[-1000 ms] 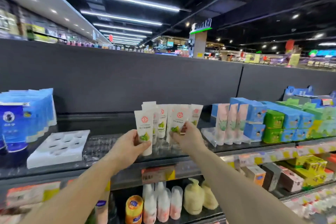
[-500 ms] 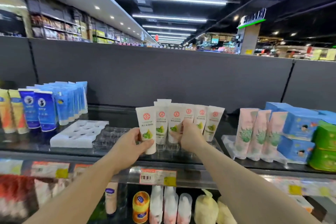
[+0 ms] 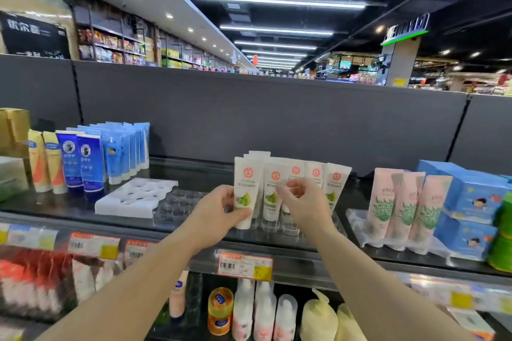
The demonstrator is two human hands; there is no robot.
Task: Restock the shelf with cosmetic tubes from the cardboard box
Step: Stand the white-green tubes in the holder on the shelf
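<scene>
A row of white cosmetic tubes [image 3: 315, 174] with red logos and green fruit prints stands cap-down in a clear slotted tray [image 3: 180, 206] on the dark top shelf [image 3: 194, 174]. My left hand [image 3: 219, 219] grips the leftmost, nearest white tube [image 3: 246, 191] by its lower half, upright at the row's front. My right hand [image 3: 304, 205] hovers in front of the middle tubes with curled, blurred fingers. Whether it pinches a tube is unclear. A cardboard box [image 3: 13, 130] sits at the shelf's far left.
A white foam tray [image 3: 135, 196] lies left of the clear tray. Blue tubes [image 3: 119, 152] and yellow-orange tubes [image 3: 44, 163] stand further left. Pink tubes [image 3: 401, 202] and blue boxes [image 3: 471, 196] crowd the right. Bottles [image 3: 249, 310] fill the lower shelf under a price tag [image 3: 245, 266].
The view has swung left, so the shelf contents sit further right. My left hand keeps its tube. My right hand has risen slightly, from low on the tubes to their middles.
</scene>
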